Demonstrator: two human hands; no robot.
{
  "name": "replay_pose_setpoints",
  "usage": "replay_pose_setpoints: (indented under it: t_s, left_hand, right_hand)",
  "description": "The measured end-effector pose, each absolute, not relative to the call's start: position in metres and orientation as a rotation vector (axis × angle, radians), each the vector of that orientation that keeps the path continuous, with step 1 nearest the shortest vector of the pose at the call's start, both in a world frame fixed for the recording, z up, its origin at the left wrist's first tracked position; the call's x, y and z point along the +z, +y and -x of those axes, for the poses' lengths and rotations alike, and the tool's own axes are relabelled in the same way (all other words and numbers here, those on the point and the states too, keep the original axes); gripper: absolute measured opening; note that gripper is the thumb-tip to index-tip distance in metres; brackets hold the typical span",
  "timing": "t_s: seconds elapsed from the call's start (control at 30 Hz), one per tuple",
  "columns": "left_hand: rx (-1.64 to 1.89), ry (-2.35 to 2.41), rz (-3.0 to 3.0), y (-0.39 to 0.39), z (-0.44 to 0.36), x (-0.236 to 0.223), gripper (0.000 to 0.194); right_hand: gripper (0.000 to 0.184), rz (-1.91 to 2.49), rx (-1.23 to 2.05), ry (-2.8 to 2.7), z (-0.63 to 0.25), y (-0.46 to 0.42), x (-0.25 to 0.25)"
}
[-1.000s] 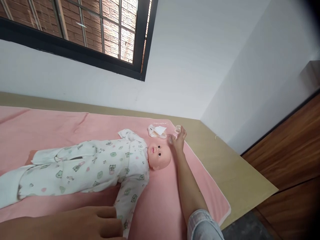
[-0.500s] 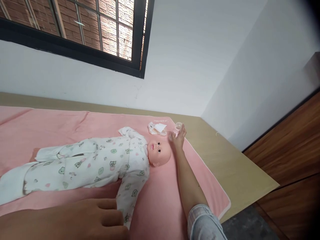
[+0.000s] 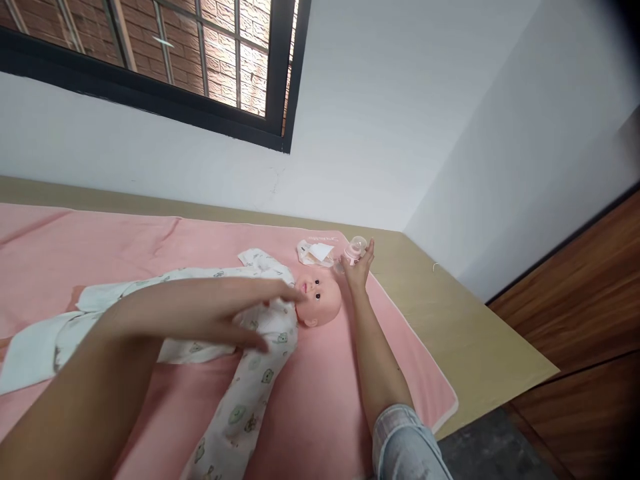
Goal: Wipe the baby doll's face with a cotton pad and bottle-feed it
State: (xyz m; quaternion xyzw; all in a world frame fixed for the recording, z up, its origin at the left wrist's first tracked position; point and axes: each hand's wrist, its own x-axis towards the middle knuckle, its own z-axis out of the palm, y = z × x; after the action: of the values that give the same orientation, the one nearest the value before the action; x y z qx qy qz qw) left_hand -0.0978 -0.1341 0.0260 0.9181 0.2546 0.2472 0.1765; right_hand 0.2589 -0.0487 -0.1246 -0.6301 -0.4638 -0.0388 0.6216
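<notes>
A baby doll in a white patterned sleepsuit lies on its back on a pink blanket. My left hand, blurred by motion, hovers over the doll's chest with fingers apart and nothing in them; its fingertips are near the doll's chin. Beyond the doll's head, my right hand has thumb and fingers around a small baby bottle with a clear cap and pink collar. The bottle stands by the blanket's edge, its lower part partly hidden by that hand.
A crumpled white and clear wrapper lies on the blanket beside the bottle. Under the blanket is a tan tabletop, whose corner points right. Behind it are a white wall and a barred window; wooden panels stand at right.
My left hand has risen from the lower edge and swung forward over the doll's chest, fingers spreading. My right hand stays at the bottle, its fingers a little straighter.
</notes>
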Motion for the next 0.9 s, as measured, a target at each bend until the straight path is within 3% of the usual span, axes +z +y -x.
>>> replay_pose_setpoints:
  t_s: [0.13,0.47,0.9]
  left_hand:
    - [0.552,0.680,-2.533,-0.103,0.075,0.017,0.061]
    - [1.049,0.959,-2.361,-0.101,0.054,0.003,0.064]
    - [1.069,0.975,-2.485,-0.112,0.054,0.015,0.049]
  right_hand:
    - [0.104,1.368,-0.077,-1.110,-0.245,-0.055,-0.095]
    - [0.096,1.011,0.169,-1.482,-0.162,-0.106,-0.016]
    - [0.076,0.826,0.396,-1.624,-0.102,-0.138,-0.012]
